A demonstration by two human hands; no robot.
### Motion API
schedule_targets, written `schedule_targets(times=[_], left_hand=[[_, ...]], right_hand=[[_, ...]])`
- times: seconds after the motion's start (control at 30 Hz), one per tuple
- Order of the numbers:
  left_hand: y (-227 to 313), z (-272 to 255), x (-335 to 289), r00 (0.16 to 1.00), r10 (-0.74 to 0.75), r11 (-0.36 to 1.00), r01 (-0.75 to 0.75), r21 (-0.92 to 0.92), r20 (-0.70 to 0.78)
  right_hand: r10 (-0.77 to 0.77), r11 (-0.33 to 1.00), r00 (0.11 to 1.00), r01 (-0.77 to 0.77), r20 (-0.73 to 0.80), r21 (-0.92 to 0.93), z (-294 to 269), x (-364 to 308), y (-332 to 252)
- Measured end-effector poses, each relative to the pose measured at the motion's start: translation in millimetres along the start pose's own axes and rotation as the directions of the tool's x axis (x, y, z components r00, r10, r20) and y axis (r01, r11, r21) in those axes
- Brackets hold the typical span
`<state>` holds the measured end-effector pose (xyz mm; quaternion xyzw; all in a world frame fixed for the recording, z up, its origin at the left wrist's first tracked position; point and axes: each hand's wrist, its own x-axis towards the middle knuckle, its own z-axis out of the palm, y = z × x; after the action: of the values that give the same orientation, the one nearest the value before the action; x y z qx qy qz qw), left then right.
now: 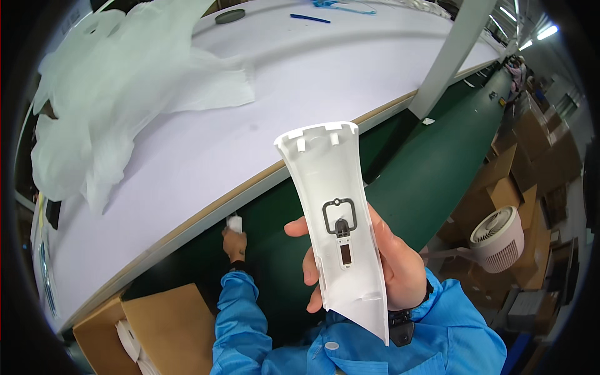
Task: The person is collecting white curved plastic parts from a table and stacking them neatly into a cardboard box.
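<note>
In front of me my right hand [400, 269] grips a curved white plastic shell [337, 175], its fingers wrapped around the back and sides. The hollow inner side faces me. A black frame-shaped piece [339, 215] and a small dark rectangular window sit along its middle, and the lower end is cut to a slant. Farther left, my left hand [235, 242] is low over the green belt beside the table edge, closed on a small white piece [234, 224]. That piece is slightly blurred, so its kind cannot be made out.
A white-topped table [206, 144] holds crumpled translucent plastic film [137, 81], a dark round disc and a blue stick. An open cardboard box [169, 328] with white parts stands at lower left. A white fan [497, 240], stacked cartons and a post [453, 56] are to the right.
</note>
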<state>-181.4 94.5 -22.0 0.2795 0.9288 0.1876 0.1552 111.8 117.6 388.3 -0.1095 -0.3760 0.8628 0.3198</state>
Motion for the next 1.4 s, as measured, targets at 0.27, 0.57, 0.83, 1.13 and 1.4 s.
schedule_targets(times=[0.27, 0.57, 0.83, 1.13, 1.4], left_hand=[[-18.4, -23.4, -16.8, 0.99, 0.003, 0.999, 0.003, 0.048, -0.139], [15.8, -43.4, -108.1, 0.97, -0.017, 0.974, -0.039, -0.223, -0.244], [15.9, -56.3, -159.2, 0.966, -0.019, 0.956, -0.058, -0.287, -0.259], [45.3, -96.9, -190.4, 0.891, 0.198, 0.855, -0.361, -0.372, -0.409], [69.4, -132.7, -210.6, 0.753, 0.297, 0.705, -0.588, -0.398, -0.587]], right_hand=[[0.017, 0.999, 0.999, -0.019, 0.037, 0.047, 5.3, -1.3, -9.4], [0.069, 0.993, 0.995, -0.074, 0.068, 0.087, 22.0, -8.0, -6.4], [0.071, 0.977, 0.924, -0.141, 0.375, 0.162, 22.0, -25.5, -4.4], [0.164, 0.981, 0.979, -0.175, 0.122, 0.087, 46.8, -35.2, -7.8], [0.178, 0.974, 0.949, -0.208, 0.259, 0.093, 43.7, -34.2, -4.0]])
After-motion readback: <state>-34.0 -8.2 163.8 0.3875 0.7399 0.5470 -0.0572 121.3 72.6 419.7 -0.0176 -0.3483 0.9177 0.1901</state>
